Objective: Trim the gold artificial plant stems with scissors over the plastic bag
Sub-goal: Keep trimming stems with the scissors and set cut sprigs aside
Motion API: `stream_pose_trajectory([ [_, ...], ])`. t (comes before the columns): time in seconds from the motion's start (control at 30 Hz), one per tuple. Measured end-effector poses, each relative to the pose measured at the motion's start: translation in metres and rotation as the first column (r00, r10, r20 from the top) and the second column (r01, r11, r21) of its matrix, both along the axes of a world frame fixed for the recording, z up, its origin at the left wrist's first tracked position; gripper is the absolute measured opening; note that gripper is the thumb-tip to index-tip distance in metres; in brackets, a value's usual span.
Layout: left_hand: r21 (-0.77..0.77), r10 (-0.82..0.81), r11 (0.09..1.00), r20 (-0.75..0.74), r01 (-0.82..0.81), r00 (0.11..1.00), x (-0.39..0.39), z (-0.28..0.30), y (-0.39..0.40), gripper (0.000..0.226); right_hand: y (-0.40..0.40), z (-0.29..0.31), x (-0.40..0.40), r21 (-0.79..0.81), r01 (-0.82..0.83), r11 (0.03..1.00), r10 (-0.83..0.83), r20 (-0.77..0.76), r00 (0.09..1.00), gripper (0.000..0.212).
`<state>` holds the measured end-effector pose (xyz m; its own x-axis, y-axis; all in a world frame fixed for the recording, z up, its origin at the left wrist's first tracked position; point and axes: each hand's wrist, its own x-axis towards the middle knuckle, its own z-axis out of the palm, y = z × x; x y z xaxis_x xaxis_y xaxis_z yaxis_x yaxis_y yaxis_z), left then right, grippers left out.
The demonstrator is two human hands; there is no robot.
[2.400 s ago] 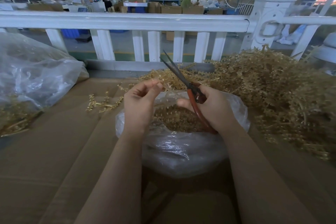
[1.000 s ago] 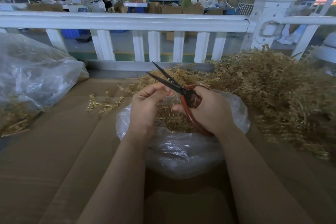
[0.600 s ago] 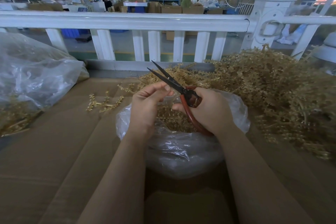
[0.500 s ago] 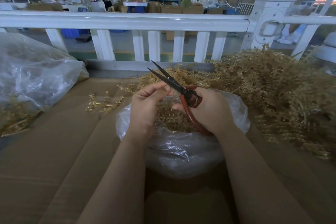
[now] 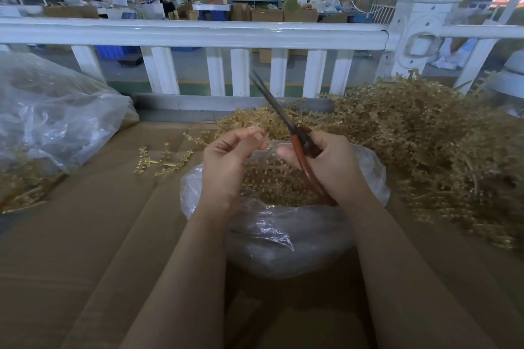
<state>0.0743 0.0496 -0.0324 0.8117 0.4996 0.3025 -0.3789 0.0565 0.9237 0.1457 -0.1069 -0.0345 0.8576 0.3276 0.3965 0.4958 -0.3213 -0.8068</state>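
My right hand (image 5: 334, 167) grips red-handled scissors (image 5: 296, 139); the dark blades are together and point up and to the left. My left hand (image 5: 226, 161) pinches a thin pale gold stem (image 5: 268, 145) at its fingertips, just left of the scissor handles. Both hands hover over an open clear plastic bag (image 5: 283, 238) on the cardboard. Gold trimmings (image 5: 272, 187) lie inside the bag. A big heap of gold artificial plant stems (image 5: 425, 150) lies to the right and behind the bag.
A loose gold sprig (image 5: 164, 163) lies on the cardboard surface (image 5: 85, 235) left of the bag. A large clear bag (image 5: 56, 122) with gold stems sits at the far left. A white fence (image 5: 198, 34) borders the far edge; people work beyond it.
The scissor blades, spread apart earlier, have come together and swung more upright. My left fingertips have shifted slightly away from the blades.
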Motion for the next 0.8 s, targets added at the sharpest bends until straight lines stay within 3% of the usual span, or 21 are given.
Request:
stream_pose_trajectory([
  [0.17, 0.039, -0.019, 0.999, 0.000, 0.019, 1.000, 0.001, -0.002, -0.002, 0.007, 0.002, 0.006, 0.000, 0.074, -0.086, 0.994, 0.095, -0.136, 0.986, 0.015],
  [0.27, 0.062, -0.045, 0.997, 0.010, 0.045, 0.999, 0.001, -0.002, -0.002, 0.014, 0.002, 0.009, -0.002, 0.085, -0.126, 0.988, 0.140, -0.195, 0.971, 0.009],
  [0.4, -0.040, -0.072, 0.997, 0.003, 0.072, 0.997, 0.000, -0.003, 0.000, 0.052, -0.001, 0.008, -0.001, 0.262, -0.079, 0.962, 0.151, -0.267, 0.952, 0.009],
  [0.53, -0.063, -0.075, 0.996, -0.140, 0.066, 0.987, 0.002, -0.003, 0.000, 0.089, -0.009, 0.009, 0.001, 0.520, -0.057, 0.852, 0.234, -0.282, 0.931, 0.008],
  [0.6, -0.096, -0.161, 0.985, -0.202, 0.145, 0.966, 0.002, -0.002, -0.002, 0.086, -0.010, 0.010, 0.001, 0.620, -0.078, 0.781, 0.308, -0.273, 0.911, 0.021],
  [0.7, -0.141, -0.388, 0.921, -0.252, 0.363, 0.887, 0.000, -0.001, -0.004, 0.052, -0.009, 0.012, 0.001, 0.657, -0.084, 0.749, 0.335, -0.266, 0.904, 0.025],
  [0.8, -0.118, -0.453, 0.890, -0.319, 0.439, 0.832, -0.002, 0.000, -0.007, 0.065, -0.006, 0.012, 0.003, 0.658, -0.087, 0.748, 0.346, -0.274, 0.897, 0.034],
])
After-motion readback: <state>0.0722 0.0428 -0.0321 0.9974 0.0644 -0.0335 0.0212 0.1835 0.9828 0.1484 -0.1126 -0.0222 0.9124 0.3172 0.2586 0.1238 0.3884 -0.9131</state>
